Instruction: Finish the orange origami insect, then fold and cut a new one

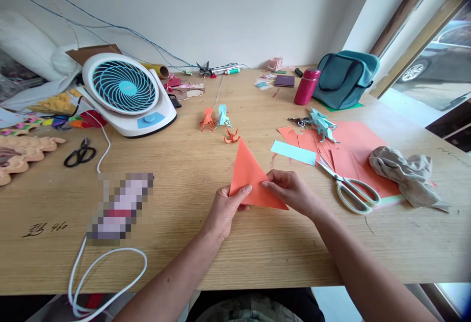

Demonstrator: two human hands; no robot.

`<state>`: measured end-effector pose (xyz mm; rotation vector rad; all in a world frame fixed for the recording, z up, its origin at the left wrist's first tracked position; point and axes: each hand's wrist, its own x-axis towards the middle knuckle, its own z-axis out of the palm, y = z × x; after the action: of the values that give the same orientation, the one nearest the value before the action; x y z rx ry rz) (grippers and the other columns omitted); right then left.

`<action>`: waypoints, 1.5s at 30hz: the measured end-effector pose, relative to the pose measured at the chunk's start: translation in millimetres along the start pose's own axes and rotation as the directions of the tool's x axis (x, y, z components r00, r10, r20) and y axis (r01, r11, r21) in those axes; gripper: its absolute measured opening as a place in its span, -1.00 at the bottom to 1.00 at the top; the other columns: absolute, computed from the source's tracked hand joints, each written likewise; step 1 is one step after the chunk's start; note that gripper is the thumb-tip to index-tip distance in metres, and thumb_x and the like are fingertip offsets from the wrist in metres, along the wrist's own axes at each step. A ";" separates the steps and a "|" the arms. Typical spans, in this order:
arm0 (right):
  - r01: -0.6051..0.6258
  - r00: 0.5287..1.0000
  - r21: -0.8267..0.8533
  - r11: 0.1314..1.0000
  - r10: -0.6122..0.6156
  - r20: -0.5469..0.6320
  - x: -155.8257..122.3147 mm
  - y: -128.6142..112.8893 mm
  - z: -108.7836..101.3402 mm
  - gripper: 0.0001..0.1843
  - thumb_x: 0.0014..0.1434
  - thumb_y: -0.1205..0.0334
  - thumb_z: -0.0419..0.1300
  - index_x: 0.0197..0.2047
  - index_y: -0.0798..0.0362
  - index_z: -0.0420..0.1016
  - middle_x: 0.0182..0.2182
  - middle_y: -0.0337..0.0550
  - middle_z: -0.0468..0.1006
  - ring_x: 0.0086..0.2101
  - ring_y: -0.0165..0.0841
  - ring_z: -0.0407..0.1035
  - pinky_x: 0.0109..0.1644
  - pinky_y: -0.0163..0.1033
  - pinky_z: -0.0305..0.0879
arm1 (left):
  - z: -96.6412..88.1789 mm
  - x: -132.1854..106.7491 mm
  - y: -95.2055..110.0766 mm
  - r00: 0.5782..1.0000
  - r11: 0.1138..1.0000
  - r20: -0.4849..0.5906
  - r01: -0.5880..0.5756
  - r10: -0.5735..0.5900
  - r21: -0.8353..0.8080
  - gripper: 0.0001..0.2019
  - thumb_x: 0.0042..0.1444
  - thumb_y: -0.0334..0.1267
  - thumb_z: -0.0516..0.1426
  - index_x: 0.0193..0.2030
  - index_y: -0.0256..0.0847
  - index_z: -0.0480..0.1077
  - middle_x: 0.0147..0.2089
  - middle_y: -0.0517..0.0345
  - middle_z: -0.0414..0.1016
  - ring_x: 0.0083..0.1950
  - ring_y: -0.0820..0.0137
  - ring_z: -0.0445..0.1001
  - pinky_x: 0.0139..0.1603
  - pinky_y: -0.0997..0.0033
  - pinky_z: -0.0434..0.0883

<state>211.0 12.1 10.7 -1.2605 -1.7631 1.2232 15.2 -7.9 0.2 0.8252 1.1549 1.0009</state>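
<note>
An orange sheet of paper (253,177), folded into a triangle, is held up over the table with one point facing away from me. My left hand (228,205) grips its left corner, thumb on top and fingers underneath. On the right slanting edge, my right hand (290,189) pinches the paper between thumb and fingers. Just beyond the triangle's tip lies a small orange folded paper figure (231,136). Behind that stand another orange paper figure (208,119) and a light blue one (222,116).
White-handled scissors (355,194) lie on orange paper sheets (360,140) at the right, beside a grey cloth (403,170), a blue paper strip (293,152) and blue paper figures (322,124). A fan (127,91), black scissors (80,154) and a white cable (143,263) occupy the left.
</note>
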 end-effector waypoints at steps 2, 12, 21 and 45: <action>-0.017 1.000 -0.084 0.996 0.014 -0.028 -2.3 -0.7 -0.8 -0.53 0.31 -0.15 0.07 -0.46 0.03 0.23 -0.56 -0.38 0.12 -0.53 -0.49 -0.02 -0.49 -0.33 -0.11 | -7.4 -6.0 -0.5 0.999 0.999 0.051 0.002 -0.005 0.053 -0.59 0.00 0.04 0.33 -0.15 -0.28 0.59 -0.15 -0.04 0.63 -0.21 0.33 0.54 -0.41 0.51 0.44; 0.217 0.951 -0.536 0.816 -0.053 0.304 -3.4 0.8 11.7 -0.77 0.23 0.28 0.19 -0.47 0.04 0.38 -0.56 -0.35 0.35 -0.52 -0.48 0.13 -0.41 -0.33 0.03 | -38.2 -48.6 -2.8 0.584 0.005 0.608 -0.724 0.538 0.690 -0.72 0.34 -0.42 0.04 0.11 -0.20 0.45 0.10 -0.02 0.58 0.15 0.29 0.52 0.19 0.21 0.47; 0.326 0.928 -0.742 0.586 -0.350 0.132 -40.4 0.4 5.7 -0.71 0.43 0.27 0.00 -0.06 0.10 0.55 -0.14 0.03 0.59 -0.15 -0.22 0.44 -0.01 -0.09 0.27 | -43.3 -39.5 -34.1 0.634 -0.277 0.747 -0.695 0.200 0.663 -0.39 0.37 -0.02 0.03 0.40 -0.41 0.16 0.45 -0.19 0.20 0.47 0.08 0.18 0.40 0.04 0.25; 0.149 0.966 -0.889 0.434 -0.256 0.037 -96.2 27.8 42.1 -0.15 0.42 -0.04 -0.07 0.54 0.18 -0.40 0.46 0.15 -0.04 0.44 -0.05 -0.12 0.45 0.24 -0.16 | -41.9 -39.9 -30.5 0.655 -0.306 0.749 -0.697 0.096 0.649 -0.11 0.21 0.40 -0.16 0.46 -0.25 0.13 0.54 -0.03 0.02 0.51 -0.09 -0.08 0.43 -0.10 -0.10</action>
<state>215.9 -89.0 -28.8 -1.5124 -2.4922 -0.0513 -23.5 -55.0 -23.6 2.8823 1.0222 0.0992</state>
